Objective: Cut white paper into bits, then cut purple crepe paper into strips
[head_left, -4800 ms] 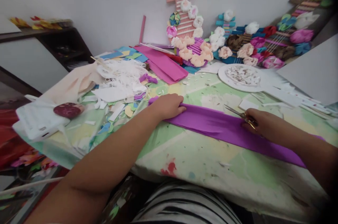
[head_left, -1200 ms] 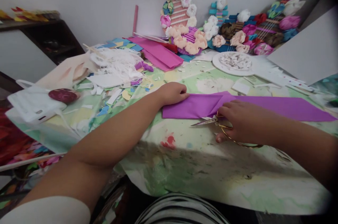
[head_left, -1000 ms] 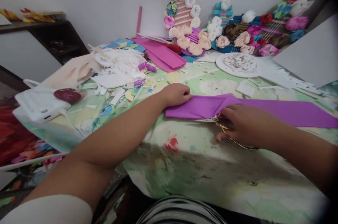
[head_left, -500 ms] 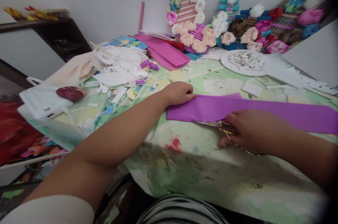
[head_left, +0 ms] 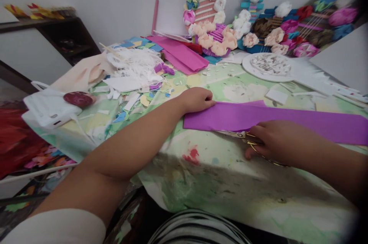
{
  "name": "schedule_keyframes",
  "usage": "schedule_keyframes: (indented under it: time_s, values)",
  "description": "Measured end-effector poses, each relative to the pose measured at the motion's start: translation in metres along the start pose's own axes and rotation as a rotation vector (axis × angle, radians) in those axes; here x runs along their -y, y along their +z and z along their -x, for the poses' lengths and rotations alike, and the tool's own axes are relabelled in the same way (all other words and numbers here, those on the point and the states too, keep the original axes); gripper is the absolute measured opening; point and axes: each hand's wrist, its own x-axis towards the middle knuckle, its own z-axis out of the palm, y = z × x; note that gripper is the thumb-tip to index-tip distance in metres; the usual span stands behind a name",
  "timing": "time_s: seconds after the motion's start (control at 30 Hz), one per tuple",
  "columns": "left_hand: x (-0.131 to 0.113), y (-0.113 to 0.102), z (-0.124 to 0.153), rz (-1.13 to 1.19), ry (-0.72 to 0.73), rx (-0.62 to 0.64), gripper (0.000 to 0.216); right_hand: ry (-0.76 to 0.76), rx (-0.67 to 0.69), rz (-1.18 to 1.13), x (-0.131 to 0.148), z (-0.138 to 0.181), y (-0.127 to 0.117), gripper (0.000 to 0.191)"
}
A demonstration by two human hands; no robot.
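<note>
A long folded strip of purple crepe paper (head_left: 287, 119) lies across the table's front part. My left hand (head_left: 198, 100) is closed on the strip's far left corner, thumb against the paper. My right hand (head_left: 274, 140) grips gold-handled scissors (head_left: 241, 134) by their loops. Their silver blades point left along the near edge of the purple paper, partly beneath it. How far the blades are apart I cannot make out. A red paint stain (head_left: 192, 155) marks the cloth just below the scissors.
Behind my left hand are a heap of white string (head_left: 135, 61) and paper scraps. Folded pink paper (head_left: 184, 56) lies at the back. A white round board (head_left: 247, 69) holds white bits. Flower-decorated guitar shapes (head_left: 207, 6) lean on the wall. A white device (head_left: 50, 107) sits at the left edge.
The whole view has shifted slightly. My right hand and the scissors have moved a touch to the right along the paper's edge; my left hand keeps its place on the paper.
</note>
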Motion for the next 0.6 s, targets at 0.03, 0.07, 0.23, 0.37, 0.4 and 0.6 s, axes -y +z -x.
schedule_keyframes:
  time_s: [0.03, 0.07, 0.23, 0.37, 0.4, 0.6]
  values:
    - [0.000, 0.000, 0.000, -0.001, 0.000, 0.001, 0.032, 0.002, 0.001, -0.003, 0.000, 0.000, 0.000, 0.032]
    - [0.000, 0.000, 0.000, -0.002, -0.001, 0.002, 0.032, 0.007, -0.005, 0.000, -0.001, -0.001, 0.000, 0.033]
    - [-0.001, -0.001, 0.001, 0.006, -0.010, 0.007, 0.032, 0.064, -0.084, 0.060, 0.000, 0.001, 0.003, 0.048]
    - [0.000, -0.001, 0.001, 0.008, -0.001, 0.012, 0.032, 0.070, -0.081, 0.072, 0.004, 0.003, 0.004, 0.054]
    - [0.000, -0.001, 0.001, 0.008, 0.001, 0.009, 0.032, 0.073, -0.077, 0.073, 0.005, 0.003, 0.004, 0.054]
    - [0.002, 0.000, 0.000, 0.015, -0.003, 0.004, 0.033, 0.054, -0.078, 0.041, 0.011, -0.003, -0.004, 0.056]
